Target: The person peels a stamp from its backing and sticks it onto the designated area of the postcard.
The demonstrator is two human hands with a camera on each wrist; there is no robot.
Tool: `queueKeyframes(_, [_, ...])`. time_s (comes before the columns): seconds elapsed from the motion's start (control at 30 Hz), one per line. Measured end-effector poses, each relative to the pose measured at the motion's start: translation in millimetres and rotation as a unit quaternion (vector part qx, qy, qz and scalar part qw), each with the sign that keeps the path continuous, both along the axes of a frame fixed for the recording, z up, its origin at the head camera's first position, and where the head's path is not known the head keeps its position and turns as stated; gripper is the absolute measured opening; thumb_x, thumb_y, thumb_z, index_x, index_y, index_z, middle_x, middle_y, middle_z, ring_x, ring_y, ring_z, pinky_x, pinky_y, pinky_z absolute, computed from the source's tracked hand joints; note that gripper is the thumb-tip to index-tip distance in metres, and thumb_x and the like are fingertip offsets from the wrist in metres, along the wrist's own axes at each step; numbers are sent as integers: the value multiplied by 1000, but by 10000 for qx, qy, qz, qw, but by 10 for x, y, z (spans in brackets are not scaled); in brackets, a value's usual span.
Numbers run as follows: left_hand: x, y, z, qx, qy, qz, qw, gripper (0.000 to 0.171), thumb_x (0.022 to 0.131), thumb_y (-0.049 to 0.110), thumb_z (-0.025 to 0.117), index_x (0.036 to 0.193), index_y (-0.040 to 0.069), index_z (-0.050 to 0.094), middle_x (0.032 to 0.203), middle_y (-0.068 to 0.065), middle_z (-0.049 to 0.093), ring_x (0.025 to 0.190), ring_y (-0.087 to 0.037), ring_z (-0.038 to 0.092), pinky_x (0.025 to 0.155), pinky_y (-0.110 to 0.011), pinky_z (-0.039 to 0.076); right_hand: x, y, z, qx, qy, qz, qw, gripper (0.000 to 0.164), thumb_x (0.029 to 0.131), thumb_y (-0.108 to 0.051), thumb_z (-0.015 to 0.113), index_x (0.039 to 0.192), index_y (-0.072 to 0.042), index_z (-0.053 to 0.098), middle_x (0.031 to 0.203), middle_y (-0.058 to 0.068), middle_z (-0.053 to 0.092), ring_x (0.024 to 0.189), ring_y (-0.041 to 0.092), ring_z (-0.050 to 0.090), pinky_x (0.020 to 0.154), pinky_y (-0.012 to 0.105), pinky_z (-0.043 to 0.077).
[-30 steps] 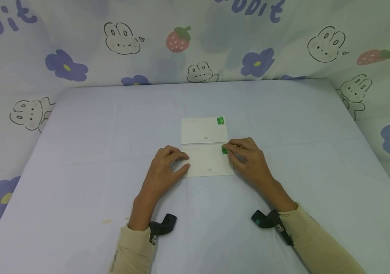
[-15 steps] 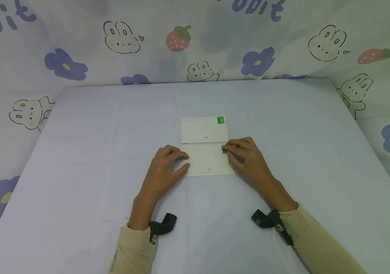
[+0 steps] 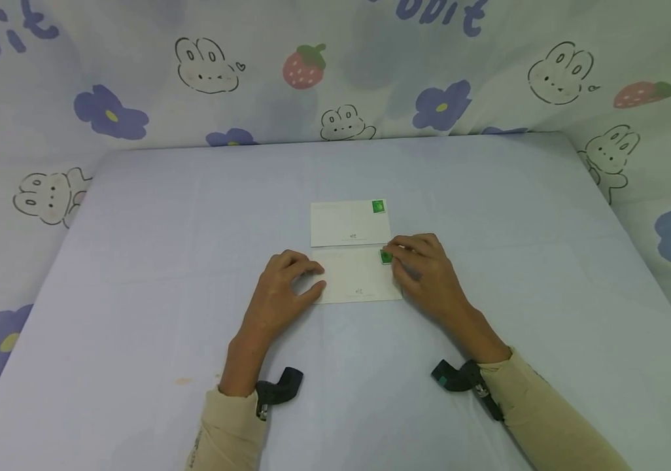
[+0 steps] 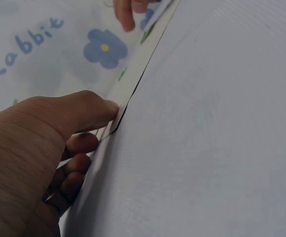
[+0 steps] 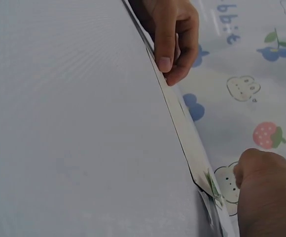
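Note:
A cream envelope (image 3: 354, 281) lies flat on the white-covered table. Along its left edge rests my left hand (image 3: 279, 291), thumb and forefinger spread apart and touching the paper. In the left wrist view the thumb (image 4: 101, 113) presses near the edge. At the upper right corner is a small green stamp (image 3: 385, 258), which the fingertips of my right hand (image 3: 426, 268) pinch at its right side. Those fingers hide part of the stamp. In the right wrist view the stamp (image 5: 212, 182) shows at the envelope's near end.
Just beyond lies a second envelope (image 3: 347, 224), a green stamp (image 3: 378, 207) in its upper right corner. The white tablecloth (image 3: 165, 229) reaches back to a curtain (image 3: 371, 65) printed with rabbits, flowers and strawberries.
The right fingertips have shifted very slightly, and a little more of the stamp's lower edge shows. My left hand stays in the same place on the envelope.

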State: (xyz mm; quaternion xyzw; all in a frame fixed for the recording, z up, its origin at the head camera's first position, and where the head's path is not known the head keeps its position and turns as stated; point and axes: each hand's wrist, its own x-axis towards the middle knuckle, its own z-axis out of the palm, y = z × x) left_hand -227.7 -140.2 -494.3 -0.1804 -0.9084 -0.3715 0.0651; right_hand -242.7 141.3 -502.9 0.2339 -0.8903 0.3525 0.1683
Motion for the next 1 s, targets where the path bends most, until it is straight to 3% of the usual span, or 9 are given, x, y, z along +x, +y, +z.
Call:
queueKeyframes(0.13, [11, -7, 4, 37, -11, -4, 10000, 17, 84, 11, 82, 99, 11, 75, 104, -2, 61, 98, -22, 52, 85, -37, 45, 13, -9, 22, -410, 321, -69, 9986, 26, 89, 3, 67, 113, -3, 75, 122, 6, 67, 111, 25, 53, 91, 31, 46])
queueKeyframes(0.27, [13, -10, 0, 53, -29, 1, 10000, 16, 84, 11, 82, 99, 12, 75, 104, -1, 60, 97, -22, 52, 84, -37, 45, 20, -6, 19, -500, 305, -106, 9982, 27, 89, 5, 67, 114, -3, 75, 123, 6, 67, 112, 25, 52, 91, 30, 45])
queueKeyframes(0.73, [10, -8, 9, 112, -104, -6, 9999, 17, 84, 12, 82, 99, 12, 75, 105, 0, 60, 98, -21, 52, 85, -36, 45, -4, 8, -28, 68, -93, 120, 9999, 23, 89, -4, 71, 111, -4, 76, 117, 8, 69, 110, 26, 53, 93, 43, 41])
queueKeyframes(1.0, [5, -9, 7, 115, -45, -12, 9999, 16, 84, 12, 81, 99, 12, 75, 104, -1, 61, 98, -21, 52, 85, -37, 45, -5, 8, -34, 321, -225, 98, 9992, 23, 89, -7, 72, 112, -8, 77, 118, 6, 69, 111, 25, 52, 87, 42, 36])
